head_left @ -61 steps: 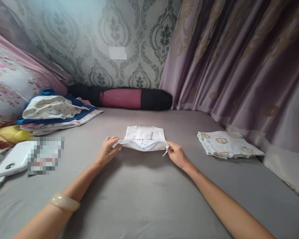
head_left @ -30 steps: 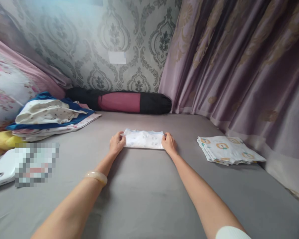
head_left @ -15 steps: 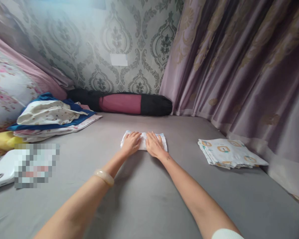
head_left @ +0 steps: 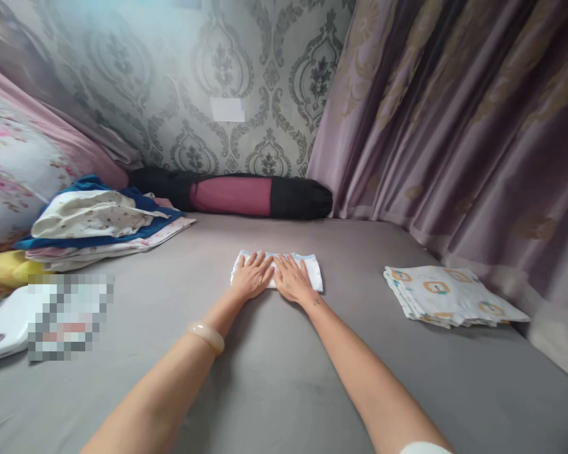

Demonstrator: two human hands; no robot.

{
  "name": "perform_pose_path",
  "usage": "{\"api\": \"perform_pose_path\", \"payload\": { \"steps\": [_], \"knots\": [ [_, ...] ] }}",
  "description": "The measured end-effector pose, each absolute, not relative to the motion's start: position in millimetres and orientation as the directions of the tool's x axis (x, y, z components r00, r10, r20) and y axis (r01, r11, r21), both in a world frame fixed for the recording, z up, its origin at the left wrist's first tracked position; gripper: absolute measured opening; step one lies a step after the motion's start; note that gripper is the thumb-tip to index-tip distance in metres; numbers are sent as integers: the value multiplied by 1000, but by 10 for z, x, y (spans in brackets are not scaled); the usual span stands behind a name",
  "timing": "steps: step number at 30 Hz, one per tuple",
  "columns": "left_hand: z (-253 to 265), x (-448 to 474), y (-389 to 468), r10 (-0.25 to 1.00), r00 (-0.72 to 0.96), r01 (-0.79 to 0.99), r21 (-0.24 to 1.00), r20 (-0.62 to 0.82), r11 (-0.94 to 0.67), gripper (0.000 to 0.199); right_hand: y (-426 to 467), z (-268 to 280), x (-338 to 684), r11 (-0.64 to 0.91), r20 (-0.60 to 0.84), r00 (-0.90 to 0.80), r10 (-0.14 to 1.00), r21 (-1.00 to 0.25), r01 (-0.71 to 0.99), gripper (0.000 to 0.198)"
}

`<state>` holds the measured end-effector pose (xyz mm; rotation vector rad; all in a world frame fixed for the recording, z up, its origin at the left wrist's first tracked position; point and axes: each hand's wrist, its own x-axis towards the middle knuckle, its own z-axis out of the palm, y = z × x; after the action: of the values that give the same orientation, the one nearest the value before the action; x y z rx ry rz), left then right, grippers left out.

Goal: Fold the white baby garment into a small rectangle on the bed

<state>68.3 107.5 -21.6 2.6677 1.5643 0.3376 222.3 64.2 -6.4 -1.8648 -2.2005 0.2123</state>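
Observation:
A small folded white cloth (head_left: pixel 315 272) with a pale blue edge lies flat on the grey bed sheet (head_left: pixel 284 378). My left hand (head_left: pixel 254 275) rests palm down on its left half, fingers spread. On the middle and right of it lies my right hand (head_left: pixel 291 277), also flat with the fingers apart. The two hands nearly meet at the thumbs and cover much of the cloth. Its right end and far edge show. Neither hand grips anything.
To the right lies a folded stack of white cloth (head_left: pixel 449 293) with orange animal prints. At left are a heap of clothes (head_left: pixel 94 217), a white device (head_left: pixel 9 321) and a blurred-out item (head_left: pixel 71 318). A black and maroon bolster-shaped bag (head_left: pixel 231 195) lies along the wall.
My hands have slid closer together on the cloth, the left one shifting slightly right. The whole view has turned a little, so the printed stack sits further right and lower.

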Motion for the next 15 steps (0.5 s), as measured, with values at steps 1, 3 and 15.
{"api": "perform_pose_path", "payload": {
  "steps": [1, 3, 15],
  "knots": [
    [-220, 687, 1074, 868, 470, 860, 137, 162, -491, 53, 641, -66, 2224, 174, 97, -153, 984, -268, 948, 53],
    [-224, 694, 1074, 872, 466, 864, 136, 151, -485, 54, 642, -62, 2226, 177, 97, -157, 983, -267, 947, 53],
    [-240, 653, 990, 815, 382, 858, 159, 436, -487, 49, 652, -86, 2259, 150, 105, -125, 987, -283, 947, 53]
  ]
}}
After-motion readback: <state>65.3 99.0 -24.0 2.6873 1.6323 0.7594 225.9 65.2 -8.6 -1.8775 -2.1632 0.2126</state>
